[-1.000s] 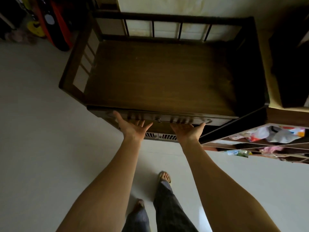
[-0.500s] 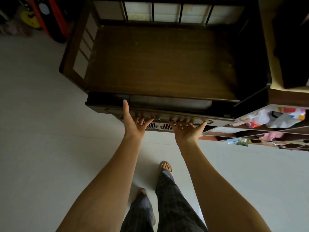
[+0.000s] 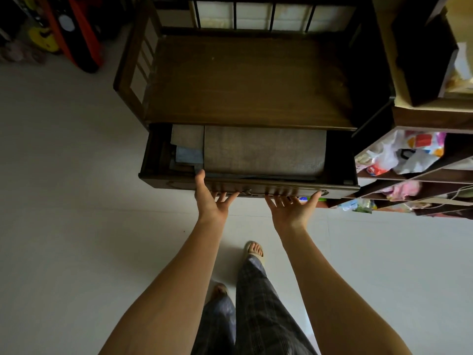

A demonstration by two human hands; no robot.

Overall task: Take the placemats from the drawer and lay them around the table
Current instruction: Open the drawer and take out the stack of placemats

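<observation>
Fingers (image 3: 225, 197) of both hands hooked under drawer (image 3: 256, 187) front, palms up, arms outstretched, grey placemats (image 3: 263, 149) inside

A pale floor (image 3: 64, 201) fills the near and left part of the view, smooth and dimly lit. At the far middle stands a dark wooden cabinet (image 3: 245, 80) with a flat brown top and a low slatted rail (image 3: 256, 14) along its far and left edges; light panels show between the slats. To the right, an open shelf unit (image 3: 422, 180) has slanting dark boards holding plastic bags (image 3: 407, 155) and pink cloth (image 3: 404, 190). Above it, at far right, sits a cardboard box (image 3: 422, 60), dark inside. At far left, against the wall, lean red and black objects (image 3: 82, 34) and something yellow (image 3: 43, 38), too dim to identify. The light is weak and greyish.
</observation>
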